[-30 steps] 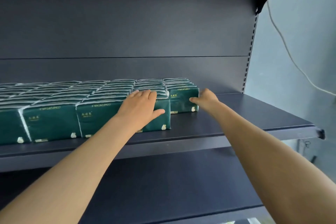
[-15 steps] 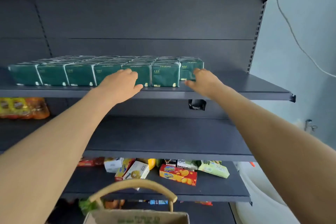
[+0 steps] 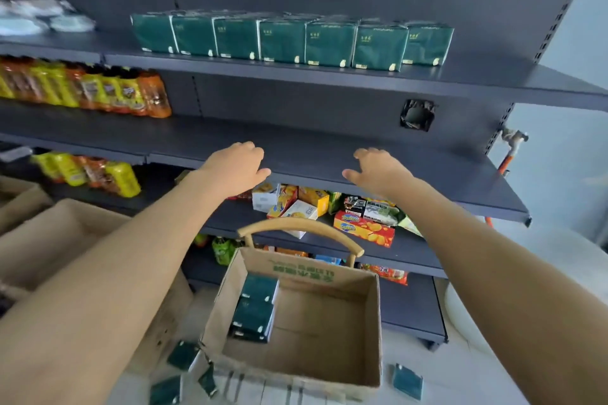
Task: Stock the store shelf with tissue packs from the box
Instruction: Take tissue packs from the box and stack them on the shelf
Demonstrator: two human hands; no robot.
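A row of dark green tissue packs (image 3: 289, 41) lines the front of the upper shelf (image 3: 493, 79). Below me stands an open cardboard box (image 3: 348, 368) holding a small stack of green tissue packs (image 3: 255, 312) at its left wall. My left hand (image 3: 235, 166) and my right hand (image 3: 378, 168) hover empty in front of the bare middle shelf, fingers relaxed, well below the stocked row and above the box.
Orange and yellow bottles (image 3: 98, 90) fill the shelves at left. Snack boxes (image 3: 362, 228) lie on a lower shelf. A wooden chair back (image 3: 299, 227) rises behind the box. Loose green packs (image 3: 408, 381) lie on the floor. More cardboard boxes (image 3: 49, 240) stand at left.
Both hands have left the tissue packs on the upper shelf and dropped to the level of the middle shelf. My view has tilted down, bringing the box into sight.
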